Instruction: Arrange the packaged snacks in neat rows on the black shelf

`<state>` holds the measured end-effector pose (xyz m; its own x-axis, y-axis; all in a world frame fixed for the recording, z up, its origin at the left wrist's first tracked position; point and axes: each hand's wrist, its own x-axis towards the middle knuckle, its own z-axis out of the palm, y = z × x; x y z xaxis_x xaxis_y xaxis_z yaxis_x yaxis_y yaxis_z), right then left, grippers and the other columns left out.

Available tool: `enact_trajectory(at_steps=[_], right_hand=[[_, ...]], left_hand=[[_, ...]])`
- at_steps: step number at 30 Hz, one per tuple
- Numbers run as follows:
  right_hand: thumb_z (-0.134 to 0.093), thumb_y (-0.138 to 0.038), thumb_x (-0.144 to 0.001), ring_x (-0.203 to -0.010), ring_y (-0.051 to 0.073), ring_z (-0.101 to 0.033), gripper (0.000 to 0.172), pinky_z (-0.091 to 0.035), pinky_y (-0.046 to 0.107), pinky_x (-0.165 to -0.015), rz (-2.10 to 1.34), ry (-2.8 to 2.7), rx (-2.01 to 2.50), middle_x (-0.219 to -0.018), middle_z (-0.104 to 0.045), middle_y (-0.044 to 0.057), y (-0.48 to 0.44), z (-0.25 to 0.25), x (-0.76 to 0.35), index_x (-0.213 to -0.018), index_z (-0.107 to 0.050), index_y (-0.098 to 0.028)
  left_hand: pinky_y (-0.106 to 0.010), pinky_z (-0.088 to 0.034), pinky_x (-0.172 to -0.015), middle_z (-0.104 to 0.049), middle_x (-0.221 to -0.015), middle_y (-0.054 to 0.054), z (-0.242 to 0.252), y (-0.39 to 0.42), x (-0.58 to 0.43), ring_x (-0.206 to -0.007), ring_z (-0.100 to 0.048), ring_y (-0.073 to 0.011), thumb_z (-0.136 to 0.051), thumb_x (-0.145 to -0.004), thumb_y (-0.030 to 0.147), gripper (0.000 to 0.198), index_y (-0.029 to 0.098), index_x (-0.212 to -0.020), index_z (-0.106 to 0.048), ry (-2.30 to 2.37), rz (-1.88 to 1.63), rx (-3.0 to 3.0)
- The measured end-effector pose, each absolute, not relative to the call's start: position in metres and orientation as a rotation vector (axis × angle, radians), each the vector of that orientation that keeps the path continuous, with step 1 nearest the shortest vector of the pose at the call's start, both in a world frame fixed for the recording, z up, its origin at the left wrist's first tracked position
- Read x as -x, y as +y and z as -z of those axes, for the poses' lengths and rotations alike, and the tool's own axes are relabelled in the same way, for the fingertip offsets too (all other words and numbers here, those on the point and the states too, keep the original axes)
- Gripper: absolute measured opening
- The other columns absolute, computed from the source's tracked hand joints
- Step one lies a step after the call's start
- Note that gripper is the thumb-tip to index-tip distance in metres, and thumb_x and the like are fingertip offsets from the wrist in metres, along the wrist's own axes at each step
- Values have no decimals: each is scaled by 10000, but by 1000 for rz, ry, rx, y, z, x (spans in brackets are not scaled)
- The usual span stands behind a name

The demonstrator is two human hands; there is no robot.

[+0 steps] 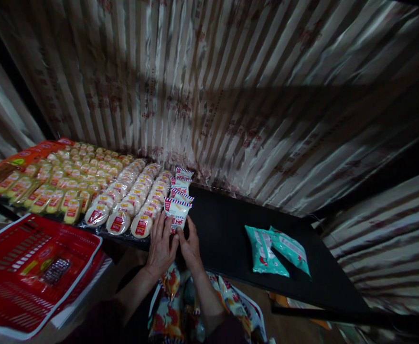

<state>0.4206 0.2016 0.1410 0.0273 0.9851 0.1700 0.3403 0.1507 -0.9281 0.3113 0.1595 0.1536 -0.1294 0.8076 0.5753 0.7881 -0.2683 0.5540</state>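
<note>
At the front of a row on the black shelf is a white snack bag [177, 211] with red lettering and a blue-and-red striped top edge. My left hand [162, 247] grips its lower left side, fingers pointing up along it. On the lower right side, my right hand [190, 244] closes on the same bag, thumb at its bottom edge. The bag's lower corners are hidden by my fingers. Behind it stand several matching white bags [181, 182]. Just left of my left hand lie rows of round wrapped cakes [141, 225] with red labels.
Yellow wrapped cakes [48, 199] and orange packs [17, 162] fill the shelf's left end. Two teal bags [266, 253] lie on the black shelf [223, 229] at right. A red basket [12, 291] stands front left; colourful snack bags [168, 315] sit below my arms. Striped sheeting [209, 86] hangs behind.
</note>
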Motion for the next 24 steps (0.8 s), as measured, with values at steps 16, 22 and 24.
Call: enact_trajectory(at_steps=[16,22,24], right_hand=[[-508,-514,-822,-1129,211,-568,600,-458,376,-939,-885,-1381,1283,-1236,-611,66,263,-154,-423,-1347,-437,-232],[-466,-581,-817,-1162,218,-555,749,-454,356,-945,-1150,-1282,1259,-1352,-515,103,279,-166,-421,-1430,-283,-191],[-473,-593,-805,-1145,218,-566,758,-453,338,-942,-1210,-1214,1243,-1321,-549,80,281,-170,-419,-1431,-288,-208]], left_hand=[[-488,-309,-1063,-236,-1499,-209,-142,175,-314,-1398,-204,-304,-469,-878,304,687,123,-1455,-145,1979,-1382,-2045],[-473,-331,-1044,-251,-1494,-204,-141,176,-319,-1372,-266,-311,-478,-876,314,701,128,-1461,-138,2020,-1352,-2044],[-463,-355,-1027,-253,-1493,-206,-140,177,-321,-1360,-293,-308,-472,-880,315,695,123,-1460,-139,2033,-1340,-2041]])
